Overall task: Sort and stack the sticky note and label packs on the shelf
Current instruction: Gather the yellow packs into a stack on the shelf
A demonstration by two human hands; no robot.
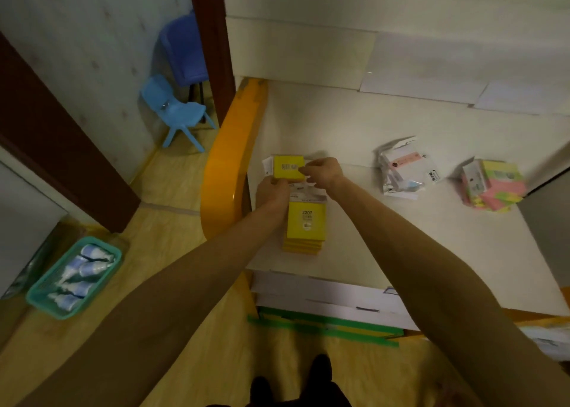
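Yellow sticky note packs are occupying the left end of the white shelf point(385, 237). Both hands are working on 1 yellow pack point(288, 167) at the far left, close to the shelf's orange end panel point(228, 172). The left hand point(273, 191) is gripping the pack's near edge from below, fingers closed on it. The right hand point(324, 172) is pinching the pack's right edge, fingertips closed on it near the printed label. White packaging tabs are showing under and beside this pack; whether they belong to it is unclear.

Just nearer the person, a stack of yellow packs point(305, 228) is lying flat, the top one marked 2207. Further right, well apart, a heap of clear-wrapped label packs point(404, 172) is sitting loosely on the shelf. Beyond it, near the right end, a pile of pink and green sticky note packs point(493, 184) is resting at a tilt.

On the floor at left, a teal basket point(74, 277) is holding small bottles, and 2 blue chairs point(175, 110) are standing by the wall.
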